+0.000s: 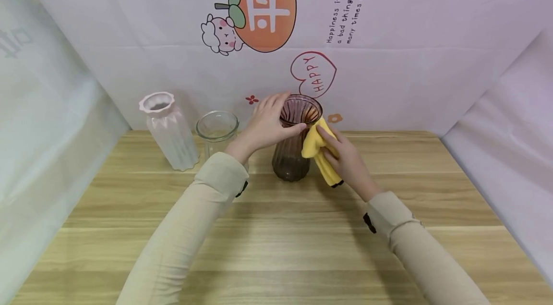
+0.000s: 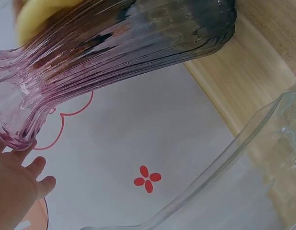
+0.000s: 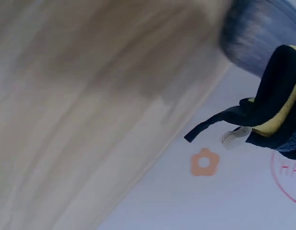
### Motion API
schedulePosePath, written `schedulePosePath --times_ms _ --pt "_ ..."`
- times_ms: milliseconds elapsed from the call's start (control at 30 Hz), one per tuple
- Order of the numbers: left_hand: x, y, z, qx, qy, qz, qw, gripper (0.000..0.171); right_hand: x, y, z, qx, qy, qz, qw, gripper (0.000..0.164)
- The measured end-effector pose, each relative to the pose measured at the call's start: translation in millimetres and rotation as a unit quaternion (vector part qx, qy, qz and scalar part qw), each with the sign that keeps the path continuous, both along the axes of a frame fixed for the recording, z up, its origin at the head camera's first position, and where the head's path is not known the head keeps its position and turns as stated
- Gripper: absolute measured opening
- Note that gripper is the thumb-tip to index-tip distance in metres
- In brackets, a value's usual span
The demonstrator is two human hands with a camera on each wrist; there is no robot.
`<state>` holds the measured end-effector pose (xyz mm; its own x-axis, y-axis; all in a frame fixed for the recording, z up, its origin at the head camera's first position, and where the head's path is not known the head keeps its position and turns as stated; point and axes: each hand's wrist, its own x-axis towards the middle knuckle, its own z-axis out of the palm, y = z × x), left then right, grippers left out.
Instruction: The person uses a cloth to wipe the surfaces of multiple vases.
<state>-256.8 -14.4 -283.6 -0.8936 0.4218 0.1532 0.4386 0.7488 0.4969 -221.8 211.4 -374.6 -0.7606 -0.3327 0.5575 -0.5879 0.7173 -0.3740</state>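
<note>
A purple ribbed glass vase (image 1: 289, 161) stands at the back of the wooden table, its tint darker towards the base. My left hand (image 1: 269, 125) grips its flared rim, thumb at the near side and fingers round the far left. With my right hand (image 1: 349, 163) I hold a yellow cloth (image 1: 316, 144) against the vase's right side, just below the rim. The cloth's dark trim (image 3: 277, 91) and a small white label hang loose in the right wrist view, where the right hand itself is out of sight.
Left of the purple vase stands a clear glass vase (image 1: 212, 146), partly behind my left forearm. Farther left is a white fluted vase (image 1: 174, 139). A printed white cloth backdrop (image 1: 173, 69) rises behind the table (image 1: 276, 257), with more white cloth at both sides.
</note>
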Motion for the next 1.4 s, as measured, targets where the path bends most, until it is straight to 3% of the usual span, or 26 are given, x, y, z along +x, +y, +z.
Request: schedulePosePath --times_ms 133,233,600,733,867,1000,1200,1400 --pt "-1.4 -2.2 0.2 0.004 -0.005 -0.009 0.9999 0.086 0.8 -6.5 7.2 -0.011 0.015 -0.013 1.0 0.054" --pt "-2.6 -2.8 1.0 0.002 -0.006 -0.016 0.9999 0.085 1.1 -8.7 6.9 0.01 0.01 -0.023 1.0 0.055" --pt "-4.4 -2.2 0.3 -0.006 -0.001 -0.027 0.9996 0.084 -2.0 -1.1 -18.2 0.057 -0.019 0.016 0.998 0.056" --pt "-4.1 -2.0 -0.4 -0.001 0.0 -0.024 0.9997 0.088 1.0 4.1 -29.0 0.089 -0.072 0.001 0.993 0.058" --pt "-3.3 -1.1 -1.2 0.006 0.0 -0.02 0.9998 0.091 5.2 10.6 -38.1 0.147 -0.144 -0.023 0.978 0.061" --pt "-2.1 1.3 -2.8 0.012 -0.003 -0.003 0.9999 0.09 7.5 15.3 -43.1 0.181 -0.167 -0.028 0.969 0.062" --pt "0.0 3.8 -5.0 0.017 0.002 0.013 0.9998 0.086 6.2 15.7 -42.8 0.13 -0.115 -0.012 0.985 0.057" --pt "-1.0 0.0 -4.9 0.019 0.004 0.004 0.9998 0.084 2.4 4.5 -26.0 0.042 -0.075 -0.004 0.996 0.054"
